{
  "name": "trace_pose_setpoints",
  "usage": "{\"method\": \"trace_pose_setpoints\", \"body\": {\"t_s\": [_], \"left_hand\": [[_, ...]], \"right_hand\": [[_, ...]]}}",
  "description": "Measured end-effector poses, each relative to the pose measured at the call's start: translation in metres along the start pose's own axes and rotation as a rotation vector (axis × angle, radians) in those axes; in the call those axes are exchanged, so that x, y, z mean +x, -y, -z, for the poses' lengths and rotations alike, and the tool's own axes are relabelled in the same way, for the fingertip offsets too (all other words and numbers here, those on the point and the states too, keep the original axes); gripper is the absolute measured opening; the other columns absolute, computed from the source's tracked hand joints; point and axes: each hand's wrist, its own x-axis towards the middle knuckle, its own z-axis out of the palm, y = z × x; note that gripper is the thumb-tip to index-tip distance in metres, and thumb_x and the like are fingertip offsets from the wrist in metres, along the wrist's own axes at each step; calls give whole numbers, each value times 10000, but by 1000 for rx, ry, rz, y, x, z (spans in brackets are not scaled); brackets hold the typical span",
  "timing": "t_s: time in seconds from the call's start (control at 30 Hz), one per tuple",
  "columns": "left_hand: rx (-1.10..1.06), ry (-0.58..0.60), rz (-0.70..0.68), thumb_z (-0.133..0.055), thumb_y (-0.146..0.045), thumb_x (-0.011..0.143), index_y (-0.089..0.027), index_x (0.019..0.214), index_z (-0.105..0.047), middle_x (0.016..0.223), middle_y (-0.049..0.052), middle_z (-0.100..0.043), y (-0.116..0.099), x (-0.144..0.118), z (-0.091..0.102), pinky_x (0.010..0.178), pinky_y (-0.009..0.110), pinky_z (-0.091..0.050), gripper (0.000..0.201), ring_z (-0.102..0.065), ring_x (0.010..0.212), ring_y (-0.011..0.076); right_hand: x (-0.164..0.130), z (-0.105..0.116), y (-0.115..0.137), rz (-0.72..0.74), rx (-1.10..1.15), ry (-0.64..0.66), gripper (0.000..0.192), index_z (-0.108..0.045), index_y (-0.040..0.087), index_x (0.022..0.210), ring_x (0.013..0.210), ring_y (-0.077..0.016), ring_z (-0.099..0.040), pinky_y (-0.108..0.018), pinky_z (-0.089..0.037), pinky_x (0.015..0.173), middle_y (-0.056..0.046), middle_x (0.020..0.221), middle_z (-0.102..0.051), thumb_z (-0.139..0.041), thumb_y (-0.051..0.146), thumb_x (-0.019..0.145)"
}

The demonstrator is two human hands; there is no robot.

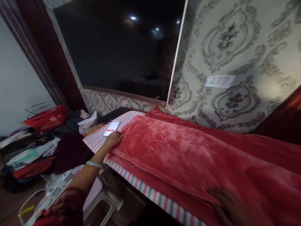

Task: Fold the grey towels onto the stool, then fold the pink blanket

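Note:
A plush red blanket point(174, 141) lies folded lengthwise over a cloth with pink, grey and white stripes point(94, 139). At the blanket's left end, my left hand point(114, 140) has its fingers closed on the edge. Just beyond that hand, a phone with a lit screen point(113, 127) rests on the striped cloth. Lower right, my right hand point(227, 204) lies on top of the blanket near its front side, fingers stretched out and somewhat blurred. Its lower part blends into the dark corner of the view.
A large dark television point(122, 47) hangs behind the table on patterned wallpaper, beside a paper marked 277 point(219, 81). At left are piled clothes point(35, 157) and a red bag point(47, 118). A plastic stool point(94, 194) stands below the table's front edge.

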Motion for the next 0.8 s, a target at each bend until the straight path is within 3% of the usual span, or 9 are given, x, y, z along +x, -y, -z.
{"method": "trace_pose_setpoints", "body": {"t_s": [0.13,0.27,0.5,0.8], "left_hand": [[17,84,7,-468,-469,953,-115,1030,-752,1085,186,-771,-1,2,0,806,331,-518,460,-724,1019,297],[33,115,25,-467,-449,921,-122,956,-763,1039,182,-776,3,6,4,800,348,-520,442,-720,992,312],[90,116,54,-517,-421,889,-90,1008,-756,1101,214,-764,7,5,3,858,351,-535,425,-715,1059,333],[171,20,64,-408,-417,1008,-3,1235,-612,1301,311,-661,5,-7,8,880,365,-526,515,-664,1192,343]], "right_hand": [[15,10,12,-66,50,56,288,-740,285,1156,923,-250,-741,-387,-625,763,-71,1034,-764,-512,366,1000],[16,11,13,-104,100,71,303,-749,269,1157,928,-247,-725,-391,-613,768,-89,1025,-749,-490,328,1013],[13,11,14,-120,126,10,339,-725,244,1209,945,-232,-700,-378,-591,803,-88,1044,-739,-460,216,999],[18,16,22,-176,103,33,316,-744,196,1118,968,-255,-669,-434,-566,853,-115,1039,-717,-452,255,1012]]}}
